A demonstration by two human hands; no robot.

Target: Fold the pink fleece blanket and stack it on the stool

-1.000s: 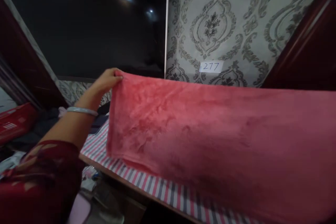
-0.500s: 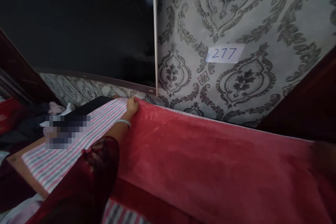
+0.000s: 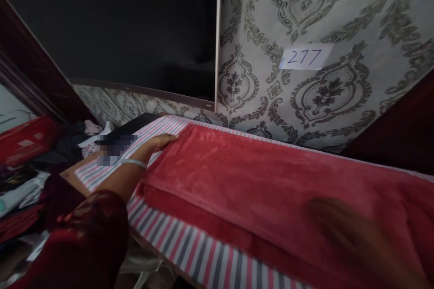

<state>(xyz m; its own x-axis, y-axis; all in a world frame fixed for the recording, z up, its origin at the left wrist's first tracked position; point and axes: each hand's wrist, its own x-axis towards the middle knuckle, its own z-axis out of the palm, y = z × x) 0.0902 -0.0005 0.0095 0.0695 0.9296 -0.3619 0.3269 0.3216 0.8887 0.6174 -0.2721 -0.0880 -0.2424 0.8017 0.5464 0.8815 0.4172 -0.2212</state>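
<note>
A red plush cloth [image 3: 257,185] lies folded in layers over a striped cover [image 3: 190,244] of pink, grey and white. At its far left corner, my left hand [image 3: 162,141] rests with the fingers stretched toward the edge. A pale bangle [image 3: 134,163] circles that wrist. My right hand [image 3: 342,226] is smeared by motion, but it looks flat and outstretched over the right part of the red cloth, with nothing visible in it. Whether it presses on the cloth I cannot tell.
A large dark TV screen [image 3: 135,27] and patterned wallpaper [image 3: 251,113] stand behind the table. A paper marked 277 [image 3: 305,57] is on the wall. A black flat object [image 3: 142,122] sits at the far left end. A red bag [image 3: 29,140] and clutter lie left.
My left hand has let go of the cloth's far corner and moved slightly left and nearer. My right hand has come in from the right edge over the cloth. The view has shifted.
</note>
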